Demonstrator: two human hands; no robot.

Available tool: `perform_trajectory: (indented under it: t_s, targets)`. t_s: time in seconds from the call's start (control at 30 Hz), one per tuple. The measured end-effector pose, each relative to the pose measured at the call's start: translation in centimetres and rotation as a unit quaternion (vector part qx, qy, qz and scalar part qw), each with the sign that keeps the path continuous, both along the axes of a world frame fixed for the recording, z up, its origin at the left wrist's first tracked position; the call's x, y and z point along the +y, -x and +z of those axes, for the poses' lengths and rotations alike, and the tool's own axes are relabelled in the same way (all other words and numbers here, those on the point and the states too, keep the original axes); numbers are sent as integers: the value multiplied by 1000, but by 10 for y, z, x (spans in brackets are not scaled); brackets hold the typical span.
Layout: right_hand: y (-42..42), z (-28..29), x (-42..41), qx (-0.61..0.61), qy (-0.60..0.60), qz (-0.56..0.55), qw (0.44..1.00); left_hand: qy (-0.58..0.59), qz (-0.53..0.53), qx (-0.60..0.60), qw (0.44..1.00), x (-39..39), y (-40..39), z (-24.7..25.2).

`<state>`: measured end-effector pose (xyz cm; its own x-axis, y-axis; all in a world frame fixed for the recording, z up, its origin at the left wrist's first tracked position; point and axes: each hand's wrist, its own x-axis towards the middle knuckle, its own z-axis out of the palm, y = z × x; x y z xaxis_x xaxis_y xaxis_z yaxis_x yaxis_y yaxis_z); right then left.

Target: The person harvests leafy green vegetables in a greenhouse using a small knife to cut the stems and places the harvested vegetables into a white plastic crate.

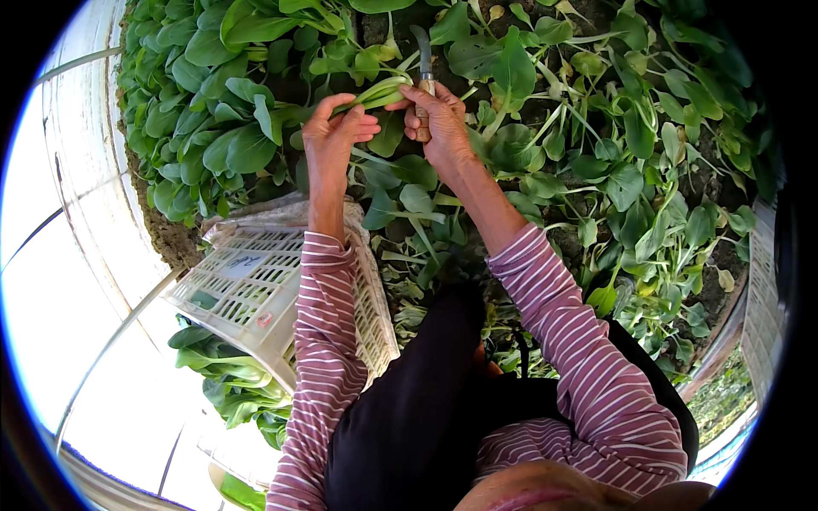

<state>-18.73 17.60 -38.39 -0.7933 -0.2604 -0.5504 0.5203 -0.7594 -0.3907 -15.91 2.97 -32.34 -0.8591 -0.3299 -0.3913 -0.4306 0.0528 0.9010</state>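
My left hand [333, 128] is closed around a bok choy plant [381, 94], its pale stalks pointing right and its leaves spreading left. In my right hand [442, 124] is a small sickle-like knife [424, 59] with a worn wooden handle. Its curved metal blade points away from me, apart from the stalks. The right thumb and forefinger touch the plant's base end, while the other fingers wrap the handle. Trimmed leaves lie on the soil beneath both hands.
Bok choy plants [192, 108] stand densely at the upper left. Loose cut leaves [575, 147] litter the soil on the right. A white plastic crate [276, 335] sits beside my left forearm, with more bok choy [233, 377] at its near end. Plastic sheeting [70, 255] borders the left side.
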Motion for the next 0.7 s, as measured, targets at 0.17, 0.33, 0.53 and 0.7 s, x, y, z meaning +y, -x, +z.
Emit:
perform_trajectory:
  t_s: [0.17, 0.33, 0.53, 0.7]
  targets:
    - [-23, 10, 18, 15, -65, -51, 997, 187, -137, -34, 972, 18, -13, 36]
    - [-46, 36, 50, 73, -124, -32, 989, 461, -338, 172, 802, 54, -8, 63]
    - [-44, 46, 60, 102, -101, 36, 989, 285, -350, 41, 891, 47, -3, 58]
    - [-38, 42, 67, 165, -186, 124, 960, 162, -348, -34, 923, 34, -10, 59]
